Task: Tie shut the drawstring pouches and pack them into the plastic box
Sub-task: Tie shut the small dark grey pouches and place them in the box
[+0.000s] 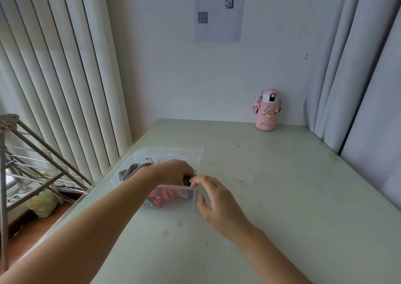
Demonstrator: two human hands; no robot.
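A clear plastic box (191, 153) stands on the pale green table (271, 186) near its left edge. Inside lie a grey drawstring pouch (132, 169) at the far left and a red patterned pouch (165, 197) against the near wall. My left hand (175, 170) reaches over the box, its fingers curled round a small dark part of the red pouch at the near rim. My right hand (214, 199) sits just right of the box's near corner; its fingertips touch the same dark part, thumb apart below.
A pink water bottle (267, 111) stands at the table's back right by the wall. Curtains (358, 66) hang along the right side, vertical blinds (54, 66) on the left. A metal drying rack (26, 153) stands left of the table.
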